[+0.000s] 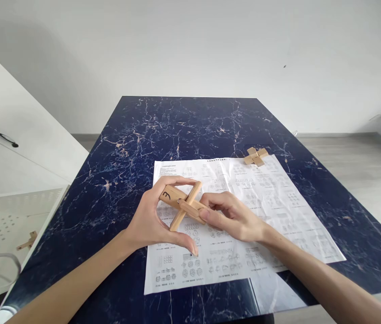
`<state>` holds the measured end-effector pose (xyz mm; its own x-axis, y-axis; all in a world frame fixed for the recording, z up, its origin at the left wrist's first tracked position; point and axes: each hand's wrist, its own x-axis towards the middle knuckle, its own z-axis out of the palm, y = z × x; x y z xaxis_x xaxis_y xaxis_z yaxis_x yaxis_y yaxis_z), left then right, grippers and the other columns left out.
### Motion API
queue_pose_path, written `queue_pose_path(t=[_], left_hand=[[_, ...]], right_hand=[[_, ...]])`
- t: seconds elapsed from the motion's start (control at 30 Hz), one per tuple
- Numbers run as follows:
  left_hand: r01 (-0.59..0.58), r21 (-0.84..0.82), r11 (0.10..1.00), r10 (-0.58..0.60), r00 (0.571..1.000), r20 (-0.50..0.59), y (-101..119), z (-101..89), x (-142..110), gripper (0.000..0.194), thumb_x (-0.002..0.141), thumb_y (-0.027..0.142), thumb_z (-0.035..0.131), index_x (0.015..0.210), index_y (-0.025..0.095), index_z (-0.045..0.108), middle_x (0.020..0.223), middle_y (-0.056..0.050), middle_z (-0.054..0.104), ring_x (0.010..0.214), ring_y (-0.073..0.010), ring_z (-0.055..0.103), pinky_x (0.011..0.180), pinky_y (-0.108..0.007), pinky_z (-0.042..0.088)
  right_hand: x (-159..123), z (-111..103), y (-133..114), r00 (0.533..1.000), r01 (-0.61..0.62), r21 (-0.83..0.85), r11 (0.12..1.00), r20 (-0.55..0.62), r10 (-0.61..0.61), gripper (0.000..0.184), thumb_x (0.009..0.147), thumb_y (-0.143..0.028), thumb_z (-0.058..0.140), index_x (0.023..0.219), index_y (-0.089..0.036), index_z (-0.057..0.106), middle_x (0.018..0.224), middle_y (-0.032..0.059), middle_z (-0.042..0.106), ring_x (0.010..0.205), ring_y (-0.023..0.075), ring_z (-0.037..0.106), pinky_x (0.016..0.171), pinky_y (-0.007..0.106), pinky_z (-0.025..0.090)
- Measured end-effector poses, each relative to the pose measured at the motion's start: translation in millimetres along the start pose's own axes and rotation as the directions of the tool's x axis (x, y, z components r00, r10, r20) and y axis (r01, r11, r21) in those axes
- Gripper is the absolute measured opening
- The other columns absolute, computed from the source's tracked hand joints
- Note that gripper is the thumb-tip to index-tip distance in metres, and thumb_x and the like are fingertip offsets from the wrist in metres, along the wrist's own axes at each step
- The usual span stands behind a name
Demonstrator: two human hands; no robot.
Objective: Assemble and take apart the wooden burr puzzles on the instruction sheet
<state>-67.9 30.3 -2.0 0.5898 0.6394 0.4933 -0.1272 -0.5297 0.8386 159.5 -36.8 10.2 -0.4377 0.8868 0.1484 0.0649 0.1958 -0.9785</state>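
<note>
Between my hands, above the paper, is a wooden interlocking puzzle [189,204] made of crossed pale pieces. A dark mark shows on its broad left piece. My left hand [148,211] curves around the puzzle from the left, with its fingertips at the upper end of the slanting stick and the thumb below the lower end. From the right, my right hand [229,216] pinches the end of the puzzle with thumb and curled fingers. Beneath both hands lies a creased instruction sheet [298,220] printed with small puzzle diagrams.
A second wooden cross-shaped puzzle [256,156] rests at the sheet's far right corner. The table [177,121] has a dark blue marbled top. To the left stands a white cabinet [24,126] with a black handle. Another wooden piece [27,240] and pale cables [4,261] lie lower left.
</note>
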Motion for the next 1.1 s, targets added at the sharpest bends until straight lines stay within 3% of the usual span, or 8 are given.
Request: queue_pose_path(t=[0.13, 0.3, 0.5, 0.7, 0.8, 0.97, 1.1], left_hand=[[0.028, -0.041, 0.999, -0.024, 0.996, 0.089, 4, -5.0, 4, 0.127, 0.034, 0.053, 0.109, 0.149, 0.032, 0.059, 0.149, -0.013, 0.066, 0.137, -0.0437, 0.062, 0.118, -0.058, 0.048], [0.167, -0.116, 0.979, -0.143, 0.971, 0.191, 9, -10.9, 7, 0.112, 0.046, 0.048, 0.108, 0.148, 0.033, 0.064, 0.149, -0.012, 0.068, 0.139, -0.0455, 0.061, 0.121, -0.061, 0.046], [0.276, -0.192, 0.942, -0.230, 0.945, 0.230, 10, -11.1, 6, 0.098, 0.061, 0.050, 0.102, 0.150, 0.031, 0.064, 0.154, -0.013, 0.063, 0.144, -0.0457, 0.057, 0.121, -0.063, 0.045], [0.240, -0.166, 0.956, -0.198, 0.951, 0.238, 6, -11.7, 7, 0.096, 0.058, 0.036, 0.106, 0.145, 0.038, 0.068, 0.153, -0.010, 0.065, 0.143, -0.0431, 0.059, 0.124, -0.064, 0.042], [0.256, -0.196, 0.947, -0.212, 0.952, 0.220, 6, -8.0, 6, 0.094, 0.058, 0.032, 0.106, 0.145, 0.037, 0.068, 0.153, -0.011, 0.065, 0.138, -0.0420, 0.064, 0.118, -0.062, 0.049], [0.297, -0.267, 0.917, -0.238, 0.943, 0.233, 9, -4.3, 4, 0.098, 0.058, 0.027, 0.106, 0.147, 0.038, 0.066, 0.152, -0.011, 0.066, 0.112, -0.0355, 0.079, 0.095, -0.049, 0.067], [0.269, -0.254, 0.929, -0.220, 0.953, 0.207, 9, -6.2, 5, 0.097, 0.060, 0.031, 0.105, 0.148, 0.037, 0.066, 0.148, -0.012, 0.069, 0.115, -0.0355, 0.077, 0.098, -0.049, 0.065]], right_hand=[[-1, -3, 5, 0.999, -0.027, 0.124, 0.992, 0.035, 0.023, 0.042, 0.106, -0.043, 0.064, 0.073, -0.020, 0.050, 0.064, -0.0066, 0.043, 0.055, 0.0093, 0.035, 0.052, 0.027, 0.026], [-2, -7, 8, 0.992, -0.114, 0.260, 0.959, 0.086, 0.095, 0.044, 0.103, -0.047, 0.066, 0.072, -0.022, 0.048, 0.057, -0.0075, 0.045, 0.050, 0.0094, 0.034, 0.048, 0.026, 0.024], [-2, -9, 6, 0.990, -0.109, 0.268, 0.957, 0.118, 0.079, 0.043, 0.101, -0.049, 0.066, 0.073, -0.023, 0.048, 0.056, -0.0076, 0.047, 0.048, 0.0096, 0.035, 0.047, 0.026, 0.025], [-4, -9, 6, 0.992, -0.071, 0.251, 0.965, 0.115, 0.044, 0.042, 0.105, -0.043, 0.066, 0.072, -0.021, 0.050, 0.060, -0.0074, 0.046, 0.050, 0.0087, 0.035, 0.048, 0.026, 0.026], [-6, -6, 8, 0.996, -0.055, 0.224, 0.973, 0.083, 0.037, 0.042, 0.106, -0.042, 0.065, 0.074, -0.021, 0.051, 0.060, -0.0074, 0.045, 0.051, 0.0082, 0.034, 0.048, 0.025, 0.025], [-6, -5, 11, 0.996, -0.065, 0.192, 0.979, 0.079, 0.051, 0.038, 0.107, -0.046, 0.063, 0.080, -0.020, 0.056, 0.059, -0.0076, 0.046, 0.049, 0.0085, 0.035, 0.047, 0.025, 0.027], [-3, -5, 8, 0.998, -0.035, 0.183, 0.983, 0.059, 0.024, 0.038, 0.106, -0.048, 0.061, 0.080, -0.021, 0.055, 0.059, -0.0078, 0.046, 0.049, 0.0086, 0.033, 0.046, 0.025, 0.027]])
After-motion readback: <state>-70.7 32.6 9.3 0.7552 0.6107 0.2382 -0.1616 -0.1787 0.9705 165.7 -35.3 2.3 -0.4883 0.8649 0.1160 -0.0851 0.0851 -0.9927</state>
